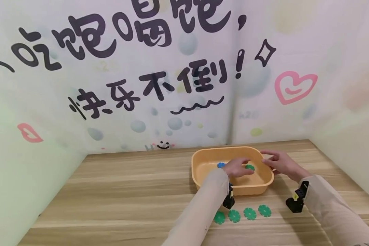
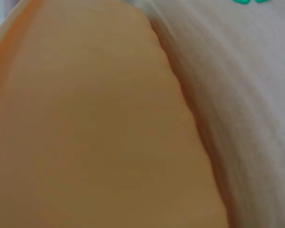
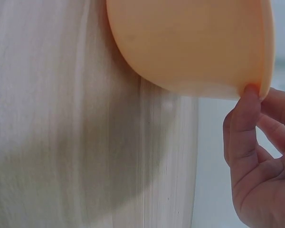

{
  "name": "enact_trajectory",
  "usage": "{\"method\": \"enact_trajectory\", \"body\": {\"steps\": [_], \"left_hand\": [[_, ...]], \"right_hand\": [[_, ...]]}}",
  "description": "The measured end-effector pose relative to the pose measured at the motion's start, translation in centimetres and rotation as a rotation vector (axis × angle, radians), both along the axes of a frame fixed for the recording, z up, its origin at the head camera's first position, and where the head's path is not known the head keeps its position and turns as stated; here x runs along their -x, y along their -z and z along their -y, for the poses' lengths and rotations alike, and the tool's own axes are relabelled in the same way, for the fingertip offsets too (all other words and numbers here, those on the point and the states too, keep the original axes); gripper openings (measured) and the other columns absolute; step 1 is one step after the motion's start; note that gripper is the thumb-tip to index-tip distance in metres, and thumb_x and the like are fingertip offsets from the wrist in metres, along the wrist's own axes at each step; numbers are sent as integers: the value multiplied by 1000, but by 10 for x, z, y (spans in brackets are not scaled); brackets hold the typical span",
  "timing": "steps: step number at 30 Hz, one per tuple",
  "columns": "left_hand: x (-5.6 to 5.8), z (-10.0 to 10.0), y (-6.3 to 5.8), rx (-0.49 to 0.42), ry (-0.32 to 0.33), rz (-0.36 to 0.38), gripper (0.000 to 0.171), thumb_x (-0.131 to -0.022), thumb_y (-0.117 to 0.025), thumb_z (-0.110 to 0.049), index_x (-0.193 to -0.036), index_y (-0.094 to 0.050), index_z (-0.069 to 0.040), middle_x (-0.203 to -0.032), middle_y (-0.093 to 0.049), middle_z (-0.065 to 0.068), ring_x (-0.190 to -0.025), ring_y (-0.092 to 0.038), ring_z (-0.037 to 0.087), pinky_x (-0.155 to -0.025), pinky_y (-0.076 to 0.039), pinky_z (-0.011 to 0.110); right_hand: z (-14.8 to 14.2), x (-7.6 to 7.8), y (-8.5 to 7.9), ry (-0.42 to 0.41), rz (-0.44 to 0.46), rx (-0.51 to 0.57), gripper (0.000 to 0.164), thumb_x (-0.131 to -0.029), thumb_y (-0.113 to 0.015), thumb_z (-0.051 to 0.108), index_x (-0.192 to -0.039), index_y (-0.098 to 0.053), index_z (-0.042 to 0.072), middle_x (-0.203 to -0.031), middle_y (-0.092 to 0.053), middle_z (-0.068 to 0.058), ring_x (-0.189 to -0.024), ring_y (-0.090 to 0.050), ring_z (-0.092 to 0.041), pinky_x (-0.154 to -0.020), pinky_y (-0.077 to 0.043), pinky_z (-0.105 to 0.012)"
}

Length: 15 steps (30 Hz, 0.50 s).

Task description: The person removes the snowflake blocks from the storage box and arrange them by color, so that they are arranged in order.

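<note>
A yellow-orange plastic basin (image 1: 221, 154) stands on the table, its side wall filling most of the left wrist view. My left hand (image 1: 237, 168) reaches in over the near rim, thumb and fingers apart, with nothing seen between them. Right by those fingertips lies a green notched disc (image 1: 250, 167) on the basin's floor. A blue notched disc (image 1: 220, 165) shows partly behind the left wrist. At the basin's right end my right hand (image 1: 283, 164) pinches the rim. The right wrist view shows this hand (image 3: 263, 161) with thumb and fingers on either side of the rim (image 3: 267, 57).
In front of the basin, several green notched discs (image 1: 250, 214) lie in a row on the wooden table (image 1: 126, 198), the leftmost partly beside the left sleeve. A printed cloth wall (image 1: 141, 133) rises behind the table. Black wrist cameras (image 1: 295, 204) sit below both cuffs.
</note>
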<state>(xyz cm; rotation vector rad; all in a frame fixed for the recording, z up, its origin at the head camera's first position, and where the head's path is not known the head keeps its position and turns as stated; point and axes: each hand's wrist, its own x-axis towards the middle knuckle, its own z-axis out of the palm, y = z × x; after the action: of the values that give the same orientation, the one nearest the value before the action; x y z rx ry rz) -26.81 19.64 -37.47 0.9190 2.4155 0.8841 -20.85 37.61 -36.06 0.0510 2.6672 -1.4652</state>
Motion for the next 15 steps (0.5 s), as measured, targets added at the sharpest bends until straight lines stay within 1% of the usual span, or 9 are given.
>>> {"method": "enact_trajectory", "body": {"steps": [3, 6, 9, 11, 13, 15], "left_hand": [[2, -2, 0, 44, 52, 4, 54, -85, -59, -30, -133, -40, -13, -131, -44, -2, -119, -39, 10, -94, -33, 24], [3, -2, -1, 93, 114, 14, 56, -86, -57, -30, -135, -37, -12, -133, -41, -2, -120, -37, 9, -96, -31, 23], [3, -2, -2, 136, 189, 9, 55, -88, -54, -28, -136, -35, -8, -135, -39, 0, -121, -35, 8, -96, -28, 20], [4, -3, -3, 151, 223, -6, 54, -89, -53, -27, -135, -36, -6, -134, -40, 0, -121, -35, 7, -95, -28, 18], [4, -3, -3, 154, 223, -29, 51, -88, -53, -27, -133, -39, -6, -132, -43, 0, -118, -37, 6, -94, -29, 16], [3, -3, -2, 143, 191, -35, 48, -88, -55, -27, -130, -44, -7, -128, -47, -1, -115, -41, 6, -92, -32, 16]], "right_hand": [[-1, 0, -1, -5, -5, 2, 52, -91, -49, 16, -133, -28, -9, -101, -57, -27, -77, -60, -21, -63, -51, -35], [-2, 0, -1, -10, -9, 11, 52, -91, -50, 15, -132, -28, -9, -101, -57, -27, -77, -60, -21, -62, -51, -35], [-2, 1, 0, -14, -13, 14, 52, -91, -50, 15, -132, -29, -9, -101, -57, -27, -76, -60, -21, -62, -51, -35], [-2, 0, 0, -14, -13, 14, 52, -91, -50, 15, -132, -29, -9, -101, -57, -27, -76, -60, -22, -62, -51, -35], [-2, 0, 0, -11, -10, 12, 52, -91, -50, 15, -132, -28, -9, -101, -57, -27, -76, -60, -22, -62, -51, -35], [-1, 0, 0, -9, -7, 9, 52, -91, -50, 15, -132, -29, -9, -100, -57, -27, -77, -60, -22, -62, -51, -35]]}}
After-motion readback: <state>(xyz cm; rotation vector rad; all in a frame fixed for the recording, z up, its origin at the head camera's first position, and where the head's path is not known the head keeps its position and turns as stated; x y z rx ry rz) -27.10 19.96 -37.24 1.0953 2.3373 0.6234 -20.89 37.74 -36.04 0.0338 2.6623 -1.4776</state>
